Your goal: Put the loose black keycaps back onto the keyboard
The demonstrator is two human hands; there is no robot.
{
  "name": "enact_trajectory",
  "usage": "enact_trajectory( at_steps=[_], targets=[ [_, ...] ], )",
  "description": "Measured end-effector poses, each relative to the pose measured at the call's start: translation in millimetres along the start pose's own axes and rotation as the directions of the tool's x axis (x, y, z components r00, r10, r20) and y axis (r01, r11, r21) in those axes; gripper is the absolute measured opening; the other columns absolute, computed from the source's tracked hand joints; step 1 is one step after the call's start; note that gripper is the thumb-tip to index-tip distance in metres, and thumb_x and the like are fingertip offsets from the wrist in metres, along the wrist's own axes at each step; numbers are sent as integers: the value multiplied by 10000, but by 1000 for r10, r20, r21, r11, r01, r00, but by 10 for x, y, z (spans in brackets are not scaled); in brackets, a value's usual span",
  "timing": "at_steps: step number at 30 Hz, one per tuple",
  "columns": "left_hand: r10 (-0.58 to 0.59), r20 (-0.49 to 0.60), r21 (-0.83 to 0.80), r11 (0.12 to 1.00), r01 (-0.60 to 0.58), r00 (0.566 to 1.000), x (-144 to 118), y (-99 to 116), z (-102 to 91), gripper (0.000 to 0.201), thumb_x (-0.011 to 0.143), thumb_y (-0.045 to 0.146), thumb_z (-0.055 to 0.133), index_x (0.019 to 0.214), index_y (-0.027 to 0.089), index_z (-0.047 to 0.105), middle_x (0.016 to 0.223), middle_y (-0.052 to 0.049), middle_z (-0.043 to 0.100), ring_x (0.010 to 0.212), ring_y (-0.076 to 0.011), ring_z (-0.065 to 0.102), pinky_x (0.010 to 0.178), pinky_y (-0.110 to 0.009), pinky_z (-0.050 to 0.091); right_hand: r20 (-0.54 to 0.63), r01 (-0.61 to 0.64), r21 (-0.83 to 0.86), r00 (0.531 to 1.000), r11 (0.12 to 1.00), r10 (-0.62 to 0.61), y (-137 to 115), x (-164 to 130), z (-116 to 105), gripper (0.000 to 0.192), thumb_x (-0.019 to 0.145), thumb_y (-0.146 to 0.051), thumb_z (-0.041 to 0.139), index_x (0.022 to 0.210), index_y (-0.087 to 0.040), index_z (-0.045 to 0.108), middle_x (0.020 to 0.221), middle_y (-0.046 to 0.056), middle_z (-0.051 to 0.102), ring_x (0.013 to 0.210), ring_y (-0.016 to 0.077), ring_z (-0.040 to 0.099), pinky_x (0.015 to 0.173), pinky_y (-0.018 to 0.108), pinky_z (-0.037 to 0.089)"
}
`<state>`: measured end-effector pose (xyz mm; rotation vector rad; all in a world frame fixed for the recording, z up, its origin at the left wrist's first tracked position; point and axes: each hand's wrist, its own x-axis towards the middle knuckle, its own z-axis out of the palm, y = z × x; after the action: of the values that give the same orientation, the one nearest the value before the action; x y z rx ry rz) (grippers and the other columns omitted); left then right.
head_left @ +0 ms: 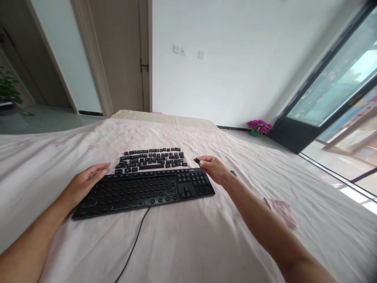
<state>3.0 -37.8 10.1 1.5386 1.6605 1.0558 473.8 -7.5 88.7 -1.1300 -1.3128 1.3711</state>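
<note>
The right hand (214, 168) had its grip closed to a pinch, thumb and fingertips on a black keycap (197, 160) just above the keyboard's far right corner. The left hand's (90, 177) grip was loosely open with no object visible in it, at the far left edge of the computer keyboard (132, 192); whether it touched could not be told. The keyboard's main block was bare of caps, while its function row and number pad had theirs. Just beyond lay detached keycaps (143, 161) in uneven rows, a space bar (151, 166) among them. A cable (134, 243) ran toward the wearer over a rumpled, pale pink floral sheet (182, 243), with a pink cloth (282, 212) near the right forearm. Beyond stood a brown door (118, 51), a white wall (235, 70) with switch plates (176, 49), and a dark-framed glass door (332, 86). A green pot (254, 133) held magenta flowers (259, 126).
</note>
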Motion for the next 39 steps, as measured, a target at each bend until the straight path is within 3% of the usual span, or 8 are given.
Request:
enact_trajectory(
  at_steps=[5,12,18,22,25,29,34,39],
  targets=[
    [11,0,20,1000,-11,1000,-1,8,-5,688,812,672,557,1312,201,597,1388,-102,600,1293,-287,539,1163,-423,314,132,1,156,991,988,-22,-103,-243,248,369,468,-419,936,709,-197,767,640,-19,623,548,78,426,523,232,333],
    [-3,21,0,1000,3,1000,19,-43,-7,683,810,667,564,1320,214,583,1408,-105,580,1323,-300,505,1180,-439,280,132,-18,228,991,973,-12,-137,-373,395,355,427,-395,948,674,-210,772,673,-13,666,545,79,431,515,228,329],
    [-18,21,-6,1000,18,1000,44,-93,-7,688,797,678,574,1317,229,590,1373,-88,612,1295,-307,534,1165,-441,308,124,4,162,992,987,-24,-29,-559,534,291,466,-335,935,682,-224,776,732,-4,709,652,123,574,653,269,441],
    [-31,29,-5,1000,31,999,32,-88,-10,691,791,680,578,1319,235,591,1349,-87,631,1266,-304,562,1136,-422,359,95,49,-21,994,999,-47,103,-647,577,251,510,-336,913,697,-231,783,723,2,682,686,152,593,656,292,460],
    [-34,24,2,999,34,999,18,-75,-10,706,781,691,578,1320,236,592,1338,-88,639,1251,-307,575,1114,-421,391,38,149,-277,989,949,-144,209,-647,503,197,561,-318,884,725,-256,794,725,-1,650,689,155,579,628,286,448],
    [-28,19,17,999,27,999,3,-45,-3,723,769,707,578,1311,229,602,1318,-86,654,1219,-302,600,1068,-402,445,23,227,-540,967,811,-255,292,-622,273,102,675,-286,815,774,-273,793,752,5,658,730,170,606,671,298,459],
    [-16,1,24,1000,16,1000,-11,-11,0,759,738,730,591,1292,212,626,1257,-85,691,1145,-288,647,948,-345,533,-19,222,-699,944,680,-329,310,-624,-60,95,741,-295,774,828,-260,785,803,18,685,753,184,631,706,312,474],
    [-19,6,28,999,18,1000,-13,-23,5,748,750,717,590,1303,214,615,1279,-86,677,1164,-288,633,1004,-366,496,-5,201,-790,942,579,-334,327,-649,-253,121,776,-306,749,882,-258,783,810,18,696,762,187,633,726,314,480]
  ],
)
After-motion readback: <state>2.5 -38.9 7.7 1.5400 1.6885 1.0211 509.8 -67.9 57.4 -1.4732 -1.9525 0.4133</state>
